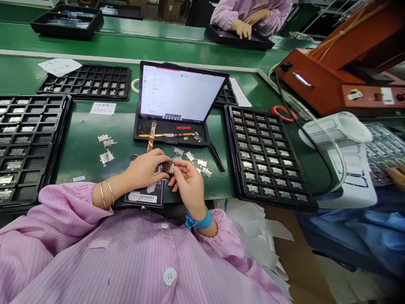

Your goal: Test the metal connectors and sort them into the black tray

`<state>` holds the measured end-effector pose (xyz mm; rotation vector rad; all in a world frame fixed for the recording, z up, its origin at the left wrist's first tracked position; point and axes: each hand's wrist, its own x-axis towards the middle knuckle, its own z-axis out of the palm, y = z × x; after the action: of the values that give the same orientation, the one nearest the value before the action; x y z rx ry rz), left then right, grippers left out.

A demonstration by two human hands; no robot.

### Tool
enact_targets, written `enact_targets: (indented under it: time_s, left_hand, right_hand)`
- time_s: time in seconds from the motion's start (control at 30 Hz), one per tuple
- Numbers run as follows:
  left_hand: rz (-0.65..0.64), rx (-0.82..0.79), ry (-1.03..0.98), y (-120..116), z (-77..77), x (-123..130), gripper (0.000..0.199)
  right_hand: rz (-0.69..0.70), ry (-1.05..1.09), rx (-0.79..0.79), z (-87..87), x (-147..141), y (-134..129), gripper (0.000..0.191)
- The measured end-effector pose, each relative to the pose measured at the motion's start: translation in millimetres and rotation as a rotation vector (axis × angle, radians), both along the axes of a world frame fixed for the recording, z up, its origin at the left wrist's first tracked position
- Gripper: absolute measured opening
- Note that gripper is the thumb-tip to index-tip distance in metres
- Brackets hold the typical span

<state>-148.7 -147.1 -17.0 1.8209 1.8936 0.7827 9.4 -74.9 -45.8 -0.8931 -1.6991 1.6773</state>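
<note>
A small silvery circuit module (168,168) sits between my two hands, just in front of the screen unit. My left hand (146,168) has its thumb and fingers closed at the module's left side. On the other side, my right hand (190,179) pinches with thumb and fingertips at its right edge. Beneath them lies a black board (160,198) with a barcode label, partly covered by my left hand. An orange ribbon cable (151,137) runs up from there to the open screen unit (180,95). Loose modules (190,156) lie right of my hands, and more modules (106,157) lie to the left.
Black compartment trays with modules stand at left (60,139), back left (126,84) and right (232,169). Farther right are red tape (284,113), a white tape-like roll (335,131), cables and an orange machine (316,84). Co-workers' hands (243,29) show across the bench and at far right.
</note>
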Motion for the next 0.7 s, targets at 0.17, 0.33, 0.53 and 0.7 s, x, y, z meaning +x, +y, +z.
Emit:
enact_targets:
  time_s: [0.17, 0.33, 0.53, 0.7]
  left_hand:
    - [-0.045, -0.025, 0.093, -8.1, 8.4, -5.2, 0.016]
    - [-0.15, -0.167, 0.24, -8.2, 16.5, -11.2, 0.012]
    - [-0.237, -0.17, 0.27, -2.6, 19.8, -17.9, 0.016]
    - [-0.302, -0.178, 0.282, 1.3, 23.9, -19.2, 0.014]
  right_hand:
    - [0.004, -0.007, 0.018, -2.5, 1.2, 0.3, 0.025]
    - [0.018, -0.018, 0.013, -2.6, 1.7, 1.2, 0.026]
    - [0.01, -0.01, 0.004, -0.5, 0.5, 1.4, 0.027]
    - [0.022, 0.007, 0.001, -3.9, 0.9, 2.5, 0.029]
